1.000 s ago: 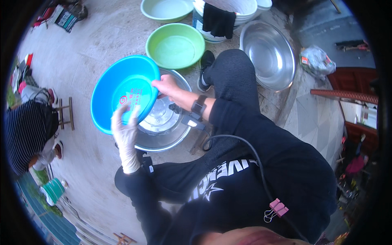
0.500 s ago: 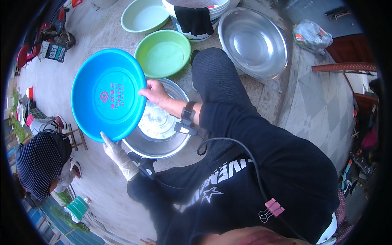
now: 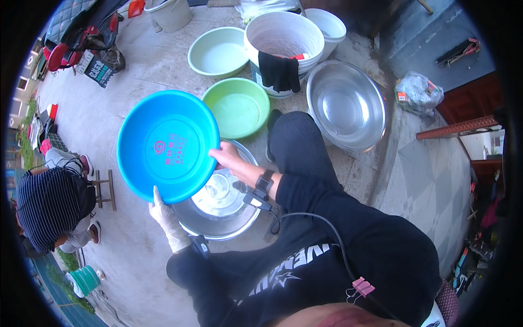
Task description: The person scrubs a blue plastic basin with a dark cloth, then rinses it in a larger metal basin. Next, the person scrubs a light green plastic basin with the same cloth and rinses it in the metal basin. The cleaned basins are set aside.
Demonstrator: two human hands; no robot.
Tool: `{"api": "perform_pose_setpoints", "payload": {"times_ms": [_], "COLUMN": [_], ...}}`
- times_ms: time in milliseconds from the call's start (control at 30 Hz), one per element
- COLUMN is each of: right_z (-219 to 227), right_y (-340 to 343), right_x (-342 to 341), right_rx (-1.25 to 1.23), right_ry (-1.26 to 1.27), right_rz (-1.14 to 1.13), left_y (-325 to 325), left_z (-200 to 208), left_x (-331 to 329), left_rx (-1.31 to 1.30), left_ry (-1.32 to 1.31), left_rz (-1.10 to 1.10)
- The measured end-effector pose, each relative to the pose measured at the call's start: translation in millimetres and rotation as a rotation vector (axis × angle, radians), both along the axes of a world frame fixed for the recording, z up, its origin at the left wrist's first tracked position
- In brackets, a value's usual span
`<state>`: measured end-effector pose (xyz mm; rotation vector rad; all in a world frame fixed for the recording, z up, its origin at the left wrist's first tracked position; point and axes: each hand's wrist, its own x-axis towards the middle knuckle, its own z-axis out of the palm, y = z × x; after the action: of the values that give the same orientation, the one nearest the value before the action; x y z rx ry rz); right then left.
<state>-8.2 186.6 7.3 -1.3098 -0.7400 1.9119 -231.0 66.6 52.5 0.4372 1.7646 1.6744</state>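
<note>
Holding blue basin [image 3: 166, 146]: gloved left hand [image 3: 163, 215], right hand [image 3: 226, 156].

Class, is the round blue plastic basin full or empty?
Empty: the blue basin shows its whole printed bottom, with nothing lying on it.

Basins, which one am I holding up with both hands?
The blue basin, with your bare right hand and gloved left hand at its rim. The two green basins and two metal basins are in neither hand.

Open floor [image 3: 108, 143] left of blue basin [image 3: 168, 146]; steel basin [image 3: 204, 222] below blocks descent.
</note>
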Motion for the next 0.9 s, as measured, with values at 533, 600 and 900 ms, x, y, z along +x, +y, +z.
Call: {"api": "perform_pose_setpoints", "payload": {"times_ms": [533,600,900], "right_z": [118,110,46], "right_y": [189,212,244], "right_x": [168,200,255], "right_rx": [0.429,0.407,0.206], "right_ry": [0.205,0.147,0.071], "right_rz": [-0.683,-0.769,-0.931], "left_y": [0,-3,-9], "left_z": [18,14,-9], "left_x": [36,40,41], "left_rx": [-0.121,-0.171,-0.255], "left_ry": [0.082,0.087,0.098], "left_rz": [-0.395,-0.447,-0.548]}}
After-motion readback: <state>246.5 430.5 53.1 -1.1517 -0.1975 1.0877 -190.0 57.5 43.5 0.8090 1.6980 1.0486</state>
